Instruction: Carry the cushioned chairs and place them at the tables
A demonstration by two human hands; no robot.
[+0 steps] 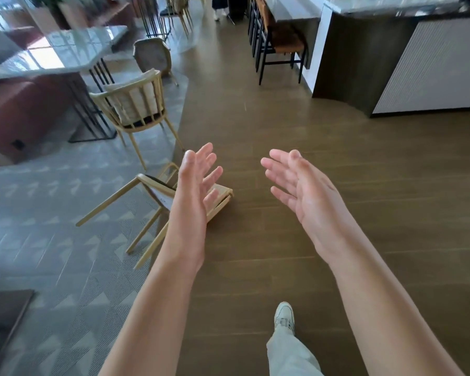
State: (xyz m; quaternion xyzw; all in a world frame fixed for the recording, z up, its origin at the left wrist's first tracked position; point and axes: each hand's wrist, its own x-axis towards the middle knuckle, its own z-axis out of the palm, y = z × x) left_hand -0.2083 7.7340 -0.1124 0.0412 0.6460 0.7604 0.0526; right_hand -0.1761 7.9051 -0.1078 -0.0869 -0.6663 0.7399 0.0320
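The person walks over the wooden floor (255,126) with both arms stretched forward. The left hand (196,183) and the right hand (301,188) are both spread, the fingers straight and a little apart, palms turned toward each other, and neither one holds anything. They seem to be raised this way so as to be ready to take a chair by its two sides.

The landmark here is the fallen chair (158,202), a light wooden one that lies on its side where the wooden floor meets the grey patterned carpet (52,213). Its legs point out over the carpet, so it must be set upright or lifted before it can be carried. The left hand is in front of it in the view and covers part of it; whether the hand touches it cannot be told, but it looks to be above it.

Beyond the fallen chair, an upright chair with a pale cushion (136,104) stands at the marble table (55,52), its back to the aisle, probably already placed. Farther beyond stands another chair (151,54). To the right of the fallen chair, well apart across the aisle, dark stools (280,42) line a counter (391,63). One shoe (284,317) steps forward below the hands.
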